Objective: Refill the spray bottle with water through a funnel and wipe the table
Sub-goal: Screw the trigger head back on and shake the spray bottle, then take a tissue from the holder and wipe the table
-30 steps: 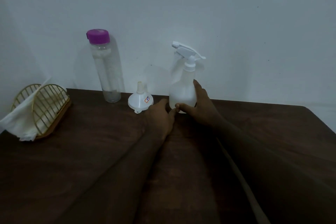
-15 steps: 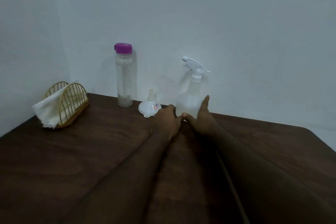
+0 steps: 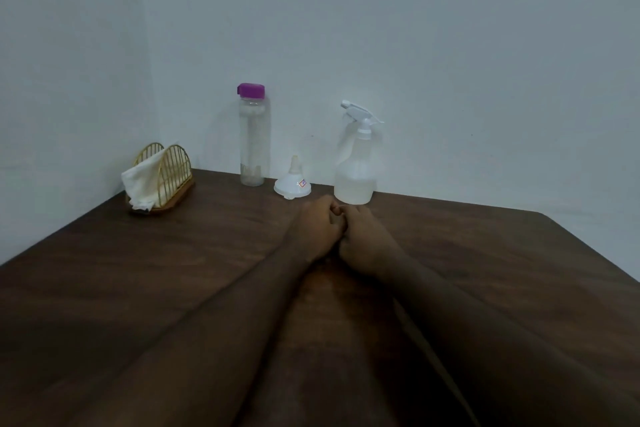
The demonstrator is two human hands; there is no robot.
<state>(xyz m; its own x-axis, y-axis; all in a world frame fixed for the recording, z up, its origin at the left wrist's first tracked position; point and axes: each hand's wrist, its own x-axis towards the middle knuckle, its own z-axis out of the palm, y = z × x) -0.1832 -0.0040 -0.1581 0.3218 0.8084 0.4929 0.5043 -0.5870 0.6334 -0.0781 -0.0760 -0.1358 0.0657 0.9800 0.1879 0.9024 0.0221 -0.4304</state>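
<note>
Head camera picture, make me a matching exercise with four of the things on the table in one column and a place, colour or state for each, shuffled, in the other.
Column 1
1. cap
2. funnel
3. cloth
4. spray bottle

Column 2
A. tucked in the gold wire holder
B. purple
C. upside down, spout pointing up
D. farthest right, trigger head on

Pairs: 1-B, 2-C, 3-A, 4-D
</note>
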